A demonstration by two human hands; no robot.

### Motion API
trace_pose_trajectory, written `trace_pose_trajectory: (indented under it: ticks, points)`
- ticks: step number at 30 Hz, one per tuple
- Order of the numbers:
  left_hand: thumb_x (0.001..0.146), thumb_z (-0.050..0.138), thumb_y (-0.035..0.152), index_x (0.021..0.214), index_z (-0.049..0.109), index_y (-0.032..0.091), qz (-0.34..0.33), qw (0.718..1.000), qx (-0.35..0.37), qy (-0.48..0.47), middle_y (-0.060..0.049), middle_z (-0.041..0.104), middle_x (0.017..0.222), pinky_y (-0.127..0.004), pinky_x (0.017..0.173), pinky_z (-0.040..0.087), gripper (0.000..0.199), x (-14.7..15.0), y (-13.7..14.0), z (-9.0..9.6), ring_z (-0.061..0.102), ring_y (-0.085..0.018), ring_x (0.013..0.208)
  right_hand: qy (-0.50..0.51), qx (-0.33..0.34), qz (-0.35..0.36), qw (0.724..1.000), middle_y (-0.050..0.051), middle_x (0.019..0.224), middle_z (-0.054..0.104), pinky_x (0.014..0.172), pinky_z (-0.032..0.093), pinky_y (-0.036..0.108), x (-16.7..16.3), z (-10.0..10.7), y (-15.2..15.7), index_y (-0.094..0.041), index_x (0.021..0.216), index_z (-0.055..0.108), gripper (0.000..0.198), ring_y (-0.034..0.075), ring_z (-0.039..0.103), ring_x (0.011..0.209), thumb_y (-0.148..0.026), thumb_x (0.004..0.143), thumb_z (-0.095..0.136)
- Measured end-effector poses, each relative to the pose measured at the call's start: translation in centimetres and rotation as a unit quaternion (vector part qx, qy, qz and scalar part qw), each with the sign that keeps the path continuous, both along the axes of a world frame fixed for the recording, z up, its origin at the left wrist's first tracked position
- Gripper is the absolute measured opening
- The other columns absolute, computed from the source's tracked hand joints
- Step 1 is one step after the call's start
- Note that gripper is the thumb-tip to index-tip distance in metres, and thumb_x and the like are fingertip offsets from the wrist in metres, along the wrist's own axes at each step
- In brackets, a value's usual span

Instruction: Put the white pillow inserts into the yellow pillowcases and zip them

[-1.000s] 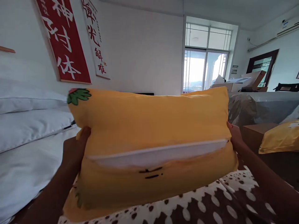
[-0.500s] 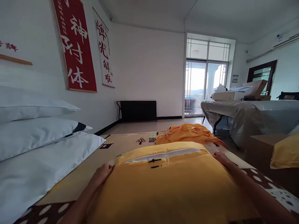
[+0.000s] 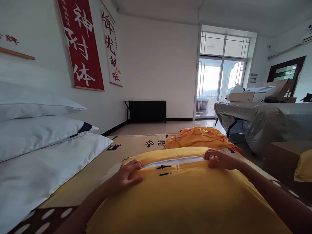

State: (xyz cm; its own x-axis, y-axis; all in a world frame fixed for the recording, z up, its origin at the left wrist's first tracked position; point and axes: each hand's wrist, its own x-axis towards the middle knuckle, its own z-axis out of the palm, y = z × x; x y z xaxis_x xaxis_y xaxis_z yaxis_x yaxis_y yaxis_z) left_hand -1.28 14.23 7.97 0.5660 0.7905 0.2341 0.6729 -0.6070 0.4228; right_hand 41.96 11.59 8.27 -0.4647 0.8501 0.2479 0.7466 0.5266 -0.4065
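A yellow pillowcase (image 3: pixel 175 198) with a pillow inside lies in front of me. Its long opening faces away from me, and a strip of white pillow (image 3: pixel 179 161) shows in the gap. At the left end of this opening, my left hand (image 3: pixel 129 175) rests on the fabric, its thumb spread from the fingers. My right hand (image 3: pixel 220 159) is closed on the pillowcase's edge at the right end of the opening, fingers bent over the cloth. The pillow's main body is hidden inside the case.
White pillows (image 3: pixel 56 156) are stacked at the left. Beyond the pillowcase, crumpled orange cloth (image 3: pixel 197 136) lies on the patterned sheet (image 3: pixel 136 143). To the right stand a plastic-covered table (image 3: pixel 265 117) with boxes and a cardboard box (image 3: pixel 282 156) with yellow cloth on it.
Both hands have moved from the pillowcase's sides inward to the two ends of its opening. The view has shifted slightly to the left.
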Motion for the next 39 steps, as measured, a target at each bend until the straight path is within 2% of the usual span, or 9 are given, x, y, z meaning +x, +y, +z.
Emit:
trace_pose_trajectory:
  ticks: [4, 9, 14, 20, 26, 29, 33, 37, 39]
  points:
    - [0.086, 0.038, 0.049, 0.08, 0.053, 0.021, -0.014, 0.999, -0.024, -0.038, -0.004, 0.058, 0.099, -0.027, 0.082, 0.041, 0.033, -0.6, 1.0, -0.9, 0.053, -0.019, 0.089, 0.01, 0.007, -0.013, 1.0, 0.004, 0.088, 0.061, 0.075, 0.043, 0.03, 0.6, -0.7, 0.7, -0.02, 0.079, 0.057, 0.02, 0.017, 0.053, 0.081, -0.035, 0.085, 0.045]
    - [0.084, 0.037, 0.054, 0.065, 0.039, 0.02, 0.072, 0.993, 0.003, -0.094, 0.004, 0.04, 0.061, -0.024, 0.06, 0.035, 0.039, 0.4, 3.1, -2.0, 0.04, -0.013, 0.061, -0.007, 0.037, -0.065, 0.997, 0.0, 0.073, 0.055, 0.064, 0.038, 0.027, 0.5, -1.4, 1.9, -0.021, 0.074, 0.048, 0.028, 0.014, 0.046, 0.068, -0.04, 0.09, 0.036]
    - [0.081, 0.036, 0.061, 0.066, 0.035, 0.021, 0.116, 0.981, -0.01, -0.157, 0.007, 0.029, 0.058, -0.023, 0.054, 0.031, 0.043, 1.0, 4.8, -3.1, 0.033, -0.011, 0.055, 0.001, 0.075, -0.147, 0.986, 0.0, 0.071, 0.055, 0.062, 0.035, 0.026, -0.2, -3.2, 3.4, -0.022, 0.076, 0.045, 0.026, 0.015, 0.047, 0.065, -0.039, 0.091, 0.032]
    - [0.082, 0.041, 0.058, 0.08, 0.048, 0.021, 0.131, 0.986, 0.013, -0.098, 0.001, 0.054, 0.078, -0.027, 0.072, 0.04, 0.038, -1.7, 3.8, -4.0, 0.051, -0.018, 0.076, -0.006, 0.052, -0.153, 0.987, 0.001, 0.075, 0.057, 0.064, 0.038, 0.029, 1.4, -4.0, 2.2, -0.022, 0.077, 0.047, 0.029, 0.017, 0.05, 0.069, -0.048, 0.088, 0.038]
    - [0.083, 0.035, 0.061, 0.067, 0.045, 0.021, 0.133, 0.984, -0.03, -0.117, 0.001, 0.051, 0.07, -0.026, 0.065, 0.041, 0.045, -3.2, 3.1, -5.5, 0.051, -0.018, 0.07, 0.029, 0.021, -0.133, 0.99, 0.002, 0.073, 0.056, 0.064, 0.04, 0.029, 3.4, -5.4, 1.3, -0.021, 0.068, 0.047, 0.037, 0.017, 0.05, 0.069, -0.052, 0.086, 0.04]
    - [0.08, 0.035, 0.064, 0.068, 0.049, 0.02, 0.144, 0.98, -0.027, -0.136, -0.001, 0.057, 0.071, -0.028, 0.07, 0.043, 0.048, -2.7, 3.7, -4.6, 0.054, -0.02, 0.074, 0.041, 0.078, -0.183, 0.979, 0.002, 0.07, 0.057, 0.063, 0.038, 0.029, 3.1, -5.5, 1.8, -0.022, 0.069, 0.045, 0.035, 0.017, 0.05, 0.067, -0.047, 0.089, 0.032]
    - [0.081, 0.033, 0.061, 0.073, 0.056, 0.019, 0.157, 0.98, 0.0, -0.126, -0.004, 0.064, 0.076, -0.029, 0.073, 0.044, 0.048, -2.2, 4.1, -1.4, 0.059, -0.023, 0.079, 0.027, 0.127, -0.207, 0.97, 0.002, 0.068, 0.057, 0.06, 0.035, 0.028, 3.1, -4.1, 1.7, -0.022, 0.071, 0.045, 0.034, 0.017, 0.05, 0.063, -0.043, 0.092, 0.027]
    - [0.081, 0.036, 0.054, 0.08, 0.063, 0.019, 0.195, 0.971, 0.118, -0.074, -0.005, 0.069, 0.082, -0.029, 0.075, 0.043, 0.044, -1.4, 2.5, 3.1, 0.062, -0.023, 0.083, -0.009, 0.165, -0.23, 0.959, 0.002, 0.068, 0.057, 0.059, 0.032, 0.027, 3.7, -1.8, -0.3, -0.021, 0.074, 0.045, 0.033, 0.016, 0.052, 0.063, -0.04, 0.093, 0.026]
    - [0.082, 0.037, 0.05, 0.081, 0.063, 0.02, 0.214, 0.956, 0.194, -0.051, -0.003, 0.068, 0.076, -0.028, 0.067, 0.042, 0.04, -0.8, 1.1, 5.4, 0.061, -0.021, 0.073, -0.067, 0.201, -0.231, 0.95, 0.003, 0.075, 0.06, 0.06, 0.032, 0.027, 3.9, -0.9, -1.4, -0.021, 0.081, 0.049, 0.033, 0.016, 0.054, 0.066, -0.045, 0.093, 0.03]
